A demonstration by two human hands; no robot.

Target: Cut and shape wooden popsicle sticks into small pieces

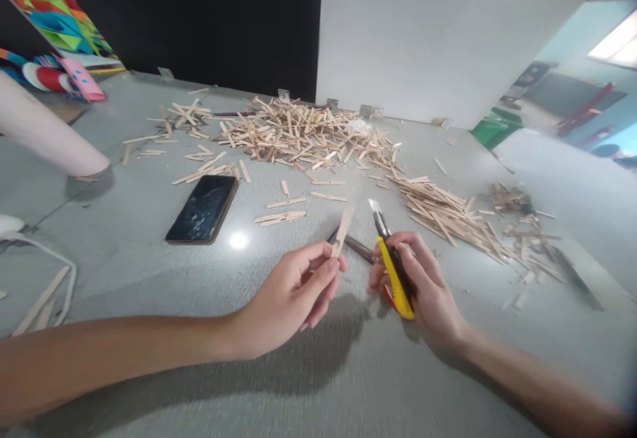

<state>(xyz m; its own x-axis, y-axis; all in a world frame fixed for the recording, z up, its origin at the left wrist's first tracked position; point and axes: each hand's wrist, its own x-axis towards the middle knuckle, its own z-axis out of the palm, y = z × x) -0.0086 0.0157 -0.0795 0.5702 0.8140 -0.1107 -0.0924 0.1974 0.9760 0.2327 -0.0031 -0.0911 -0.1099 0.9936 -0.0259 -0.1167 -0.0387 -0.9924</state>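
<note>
Between the thumb and fingers of my left hand is a short wooden popsicle stick, its far end pointing up and slightly blurred. My right hand grips a yellow and black utility knife with its blade extended, pointing away from me. Blade and stick are apart, a small gap between them. Behind both hands lies a dark metal tool, partly hidden, whose kind I cannot make out. Just beyond my left hand, a few loose sticks rest on the grey table.
A big heap of wooden sticks spreads at the back, with a flatter pile to the right. A phone lies left of centre. At the left are a pale roll and a white cable. A metal blade lies far right.
</note>
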